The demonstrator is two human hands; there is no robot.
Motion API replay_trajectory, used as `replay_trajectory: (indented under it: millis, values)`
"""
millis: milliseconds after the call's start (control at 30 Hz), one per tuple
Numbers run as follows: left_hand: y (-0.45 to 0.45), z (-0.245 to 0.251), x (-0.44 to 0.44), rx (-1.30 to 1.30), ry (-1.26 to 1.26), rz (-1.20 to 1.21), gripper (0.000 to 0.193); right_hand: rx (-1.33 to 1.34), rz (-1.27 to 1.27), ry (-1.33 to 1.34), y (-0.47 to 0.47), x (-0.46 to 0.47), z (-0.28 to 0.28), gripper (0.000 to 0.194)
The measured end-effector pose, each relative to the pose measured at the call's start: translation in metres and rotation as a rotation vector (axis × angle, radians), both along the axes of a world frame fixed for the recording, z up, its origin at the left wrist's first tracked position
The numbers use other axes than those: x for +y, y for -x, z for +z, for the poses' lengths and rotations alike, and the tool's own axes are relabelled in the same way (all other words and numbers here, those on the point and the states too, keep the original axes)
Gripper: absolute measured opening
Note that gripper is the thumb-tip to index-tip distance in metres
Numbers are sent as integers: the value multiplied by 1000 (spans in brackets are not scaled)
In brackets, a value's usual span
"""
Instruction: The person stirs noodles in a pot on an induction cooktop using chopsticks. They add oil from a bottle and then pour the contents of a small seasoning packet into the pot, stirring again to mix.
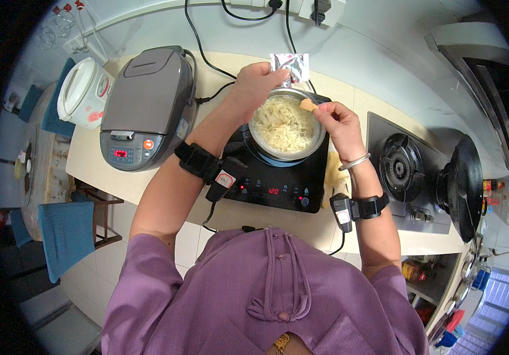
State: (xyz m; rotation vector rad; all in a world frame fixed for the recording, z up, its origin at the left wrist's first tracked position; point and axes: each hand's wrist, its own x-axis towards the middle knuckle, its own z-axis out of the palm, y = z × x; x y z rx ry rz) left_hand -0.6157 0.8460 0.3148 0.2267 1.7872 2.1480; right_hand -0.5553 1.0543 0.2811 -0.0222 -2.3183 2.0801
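Note:
A metal pot holding noodles in liquid stands on a black induction cooker with lit red digits. My left hand grips a silver foil packet above the pot's far rim. Over the right side of the pot, my right hand pinches a small orange-tan piece between thumb and fingers; what it is cannot be told. A yellow cloth lies beside the cooker, below my right hand.
A grey rice cooker and a white one stand at the left. On the right are a gas hob and a black wok tilted on its side. Black cables run behind the pot. A blue-covered chair is at lower left.

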Motion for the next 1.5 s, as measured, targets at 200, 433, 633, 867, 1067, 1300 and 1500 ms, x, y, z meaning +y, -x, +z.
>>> replay_trajectory:
  millis: [200, 433, 633, 867, 1067, 1300, 1500]
  values:
    - [2, -5, -1, -37, -6, -18, 23, 117, -41, -284, 7, -3, -14, 14]
    - [-2, -4, -2, -164, -173, 4, 20, 173, -82, -390, 12, -7, -13, 19]
    - [-6, -8, -8, -349, -306, -114, 18, 432, -61, -624, 5, -11, 23, 44]
    - [-29, -15, 3, -496, -391, -334, 15, 614, 65, -668, -11, -10, 64, 31]
    - [-56, -7, 14, -612, -297, -324, 32, 560, 91, -610, -38, 3, 58, 13]
    - [-84, -4, 16, -618, -219, -371, 55, 441, 67, -412, -69, 19, 45, 10]
    - [-129, -26, 24, -398, 53, -119, 37, 349, 59, -306, -100, 34, 26, 8]
